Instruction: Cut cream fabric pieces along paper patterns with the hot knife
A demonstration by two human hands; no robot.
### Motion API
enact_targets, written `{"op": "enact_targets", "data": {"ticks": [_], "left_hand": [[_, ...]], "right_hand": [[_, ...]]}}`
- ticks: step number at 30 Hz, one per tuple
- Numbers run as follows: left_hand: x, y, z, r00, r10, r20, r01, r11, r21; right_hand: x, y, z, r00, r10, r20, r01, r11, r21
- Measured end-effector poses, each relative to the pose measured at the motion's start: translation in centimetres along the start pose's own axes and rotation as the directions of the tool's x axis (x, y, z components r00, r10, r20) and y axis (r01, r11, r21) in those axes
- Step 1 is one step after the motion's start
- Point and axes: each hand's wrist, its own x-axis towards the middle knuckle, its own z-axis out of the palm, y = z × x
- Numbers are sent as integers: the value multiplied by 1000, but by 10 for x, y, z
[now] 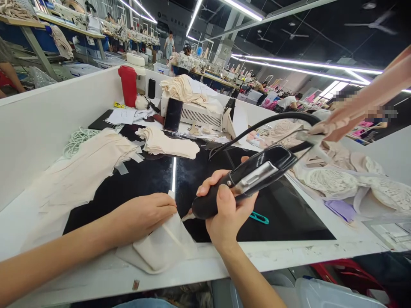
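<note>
fabric in cream lies across the near edge of the black mat, its upper end pinched by the left hand. the right hand is wrapped around a black handheld tool (its pointed tip close to the fabric), a teal object lying nearby.

Glossy plastic is seen on the tool, matt cloth in the cream piece, smooth gloss on the black board.
</note>
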Motion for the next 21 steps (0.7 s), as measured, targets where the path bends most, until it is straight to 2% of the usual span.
{"op": "enact_targets", "data": {"ticks": [4,10,21], "left_hand": [[-8,-4,-7,1000,-3,9,4,996,-92],[-9,0,-14,1000,6,-5,-7,999,-36],[-12,2,-9,1000,20,8,-20,1000,-20]], "right_hand": [[0,-1,1,1000,-14,1,13,1000,5],[-1,-4,1,1000,1,-23,-1,1000,-16],[9,-3,10,995,-8,-96,7,1000,-13]]}}
